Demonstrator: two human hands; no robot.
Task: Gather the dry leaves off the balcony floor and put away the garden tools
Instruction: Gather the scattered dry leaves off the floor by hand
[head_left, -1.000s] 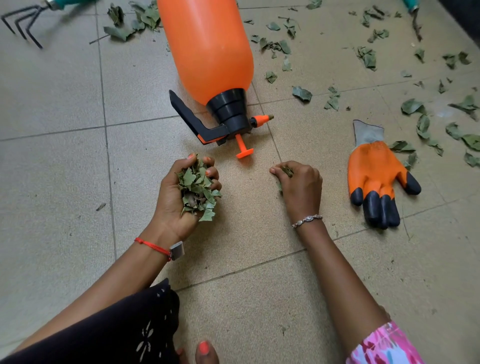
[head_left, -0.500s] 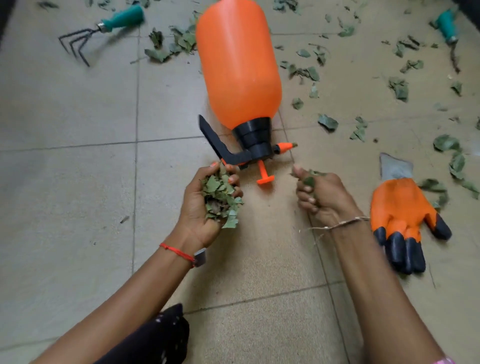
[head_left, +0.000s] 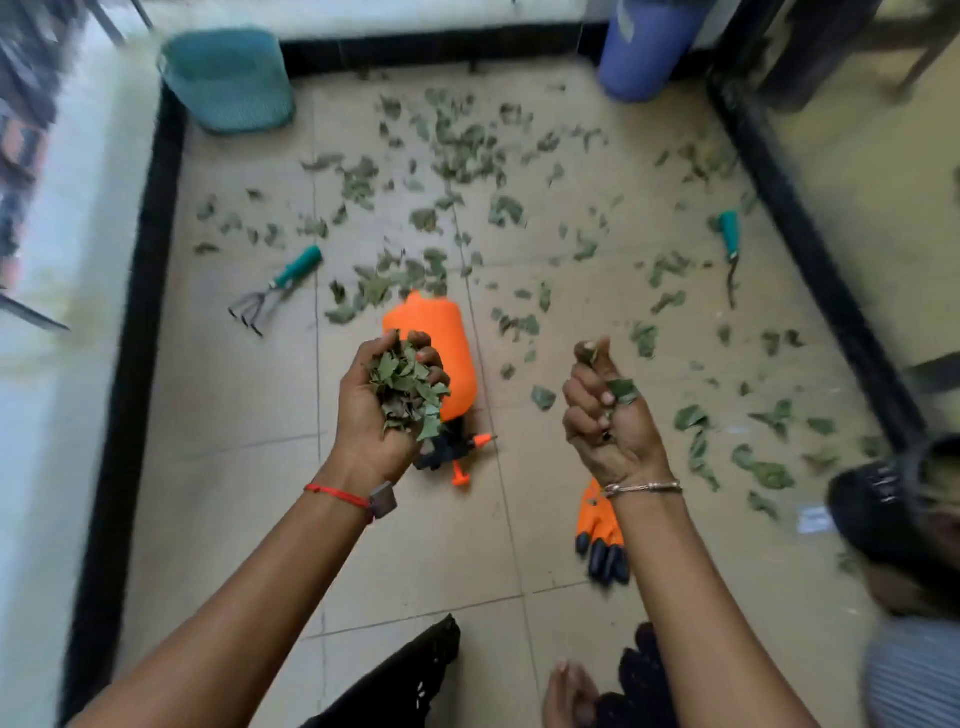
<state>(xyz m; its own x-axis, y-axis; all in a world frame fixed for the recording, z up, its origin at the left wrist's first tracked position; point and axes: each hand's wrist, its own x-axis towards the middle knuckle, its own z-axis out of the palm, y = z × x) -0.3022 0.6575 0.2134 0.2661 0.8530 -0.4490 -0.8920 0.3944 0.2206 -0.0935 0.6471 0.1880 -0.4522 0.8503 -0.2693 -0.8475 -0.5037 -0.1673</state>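
The dry leaves are heaped in the cupped left hand at mid-frame, and the right hand, at three o'clock from it, pinches a few more. Best to drop those onto the heap, curl the left fingers over it, and carry it low to the teal bin at eleven o'clock, likely their place, so none spill.

Dry leaves, green-grey and crumpled, lie scattered over the tiled floor, thickest at the far end. A heaped bunch sits in the cupped left hand; a few are pinched in the right hand. An orange pressure sprayer lies on its side mid-floor, black head nearest. A teal-handled hand rake lies to the left, prongs nearest. A second teal-handled tool, its kind unclear, lies near the right edge. An orange, black-fingertipped glove lies flat.
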